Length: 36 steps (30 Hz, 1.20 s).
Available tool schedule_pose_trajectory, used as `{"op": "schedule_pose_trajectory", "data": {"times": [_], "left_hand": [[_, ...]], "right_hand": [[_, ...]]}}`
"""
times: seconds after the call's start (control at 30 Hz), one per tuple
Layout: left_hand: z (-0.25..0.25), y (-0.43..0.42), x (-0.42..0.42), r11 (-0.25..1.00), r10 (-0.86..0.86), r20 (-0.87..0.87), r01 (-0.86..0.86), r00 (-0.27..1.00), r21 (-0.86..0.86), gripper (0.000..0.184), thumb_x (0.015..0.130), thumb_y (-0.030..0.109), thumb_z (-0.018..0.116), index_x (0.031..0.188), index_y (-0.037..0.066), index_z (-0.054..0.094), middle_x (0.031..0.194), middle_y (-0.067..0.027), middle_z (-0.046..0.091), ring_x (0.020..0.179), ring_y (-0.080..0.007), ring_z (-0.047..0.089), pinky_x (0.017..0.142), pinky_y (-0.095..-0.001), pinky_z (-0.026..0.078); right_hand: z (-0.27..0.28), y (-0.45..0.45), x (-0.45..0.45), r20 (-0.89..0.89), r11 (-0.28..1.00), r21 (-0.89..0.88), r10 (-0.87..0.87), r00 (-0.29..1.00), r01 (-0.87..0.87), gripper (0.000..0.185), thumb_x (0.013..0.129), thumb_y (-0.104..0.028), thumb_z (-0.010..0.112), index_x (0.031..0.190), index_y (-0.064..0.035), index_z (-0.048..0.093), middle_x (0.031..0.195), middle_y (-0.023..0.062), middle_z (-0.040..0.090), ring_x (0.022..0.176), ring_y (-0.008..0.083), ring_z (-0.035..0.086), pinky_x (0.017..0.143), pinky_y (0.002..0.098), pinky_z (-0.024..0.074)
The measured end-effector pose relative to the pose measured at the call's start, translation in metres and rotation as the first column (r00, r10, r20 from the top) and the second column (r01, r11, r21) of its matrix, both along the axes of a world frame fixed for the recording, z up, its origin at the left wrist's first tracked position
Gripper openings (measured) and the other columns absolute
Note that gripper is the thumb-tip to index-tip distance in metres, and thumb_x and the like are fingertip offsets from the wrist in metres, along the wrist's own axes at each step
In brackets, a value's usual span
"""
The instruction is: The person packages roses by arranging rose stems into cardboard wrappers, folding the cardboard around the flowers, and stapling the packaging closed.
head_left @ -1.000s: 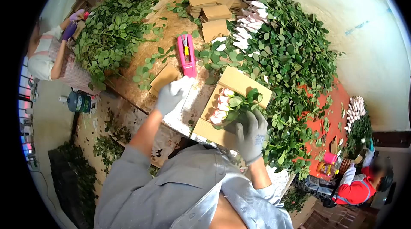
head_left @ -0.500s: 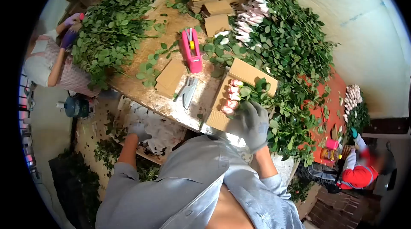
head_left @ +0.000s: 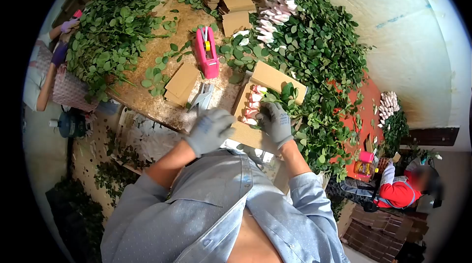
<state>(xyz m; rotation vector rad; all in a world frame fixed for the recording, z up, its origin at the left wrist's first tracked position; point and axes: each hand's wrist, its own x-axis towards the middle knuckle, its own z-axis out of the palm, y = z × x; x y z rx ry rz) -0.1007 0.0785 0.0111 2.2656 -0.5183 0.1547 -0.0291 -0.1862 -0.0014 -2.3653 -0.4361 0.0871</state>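
Observation:
Pink-edged roses [head_left: 254,105] lie in a short row on an opened cardboard wrapper [head_left: 250,135], their leafy stems pointing right. My right hand [head_left: 278,122], in a grey glove, is at the stems just beside the blooms, its fingers bent down around them. To the left of the wrapper, above the table's front edge, is my gloved left hand [head_left: 211,129]. Its fingers are drawn together and point right; what they may hold is hidden. Beyond it lies a grey stapler [head_left: 202,97], next to loose cardboard pieces [head_left: 182,82]. A pink tape dispenser [head_left: 207,54] stands farther back.
Cardboard stacks [head_left: 235,4] sit at the back. Leafy stems [head_left: 115,31] cover the back left, and wrapped rose bunches [head_left: 319,41] the right. A bin of white sheets [head_left: 150,137] is below the table's left edge. One person [head_left: 44,76] works at left, another [head_left: 400,189] at right.
My left hand first left the stapler on the table and reached down into the bin of white sheets; now it has come back up beside the wrapper. My right hand has stayed by the roses.

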Motion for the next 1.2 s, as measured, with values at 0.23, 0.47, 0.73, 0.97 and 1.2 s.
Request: {"op": "schedule_pose_trajectory", "data": {"times": [0.23,0.47,0.73,0.97,1.2], "left_hand": [[-0.009,-0.063,0.014,0.911,-0.152,0.223,0.049,0.963,0.409,0.034,0.085,0.026,0.069,0.115,0.010,0.070,0.129,-0.0041,0.064,0.104,-0.0228,0.057,0.081,-0.0414,0.043],[-0.025,-0.064,0.014,0.889,-0.175,0.252,0.043,0.952,0.456,0.033,0.085,0.022,0.061,0.115,0.010,0.071,0.140,-0.0044,0.061,0.105,-0.0222,0.056,0.081,-0.0413,0.043],[-0.043,-0.067,0.016,0.936,-0.151,0.289,0.043,0.945,0.348,0.034,0.086,0.023,0.059,0.115,0.010,0.073,0.138,-0.0044,0.062,0.104,-0.0224,0.058,0.083,-0.0425,0.045],[-0.049,-0.070,0.010,0.953,-0.095,0.284,0.006,0.954,0.302,0.033,0.084,0.022,0.061,0.113,0.011,0.073,0.136,-0.0029,0.064,0.102,-0.0219,0.059,0.080,-0.0419,0.046],[-0.038,-0.069,0.016,0.970,-0.074,0.250,0.012,0.965,0.241,0.025,0.085,0.020,0.064,0.106,0.012,0.073,0.117,-0.0007,0.066,0.102,-0.0215,0.059,0.078,-0.0405,0.048]], "right_hand": [[0.020,-0.008,0.008,0.019,0.972,-0.163,0.172,0.985,-0.166,0.027,0.093,-0.015,0.068,0.119,-0.0088,0.065,0.109,0.0173,0.067,0.099,0.0411,0.066,0.082,0.0484,0.0531],[0.016,-0.016,0.029,-0.006,0.954,-0.121,0.276,0.961,-0.274,0.026,0.091,-0.009,0.066,0.117,-0.0065,0.064,0.100,0.0176,0.067,0.090,0.0396,0.067,0.077,0.0449,0.0539],[0.000,-0.006,0.026,0.050,0.974,-0.147,0.183,0.982,-0.174,0.018,0.096,-0.018,0.063,0.112,-0.0116,0.060,0.103,0.0161,0.066,0.085,0.0387,0.068,0.071,0.0490,0.0535],[-0.008,-0.005,0.025,0.118,0.980,-0.100,0.185,0.976,-0.174,0.014,0.096,-0.014,0.065,0.109,-0.0100,0.064,0.099,0.0143,0.069,0.084,0.0378,0.068,0.071,0.0469,0.0544],[0.010,-0.010,0.020,0.044,0.946,-0.153,0.294,0.955,-0.284,0.030,0.095,-0.019,0.066,0.122,-0.0054,0.064,0.111,0.0173,0.065,0.094,0.0379,0.067,0.078,0.0468,0.0546]]}}
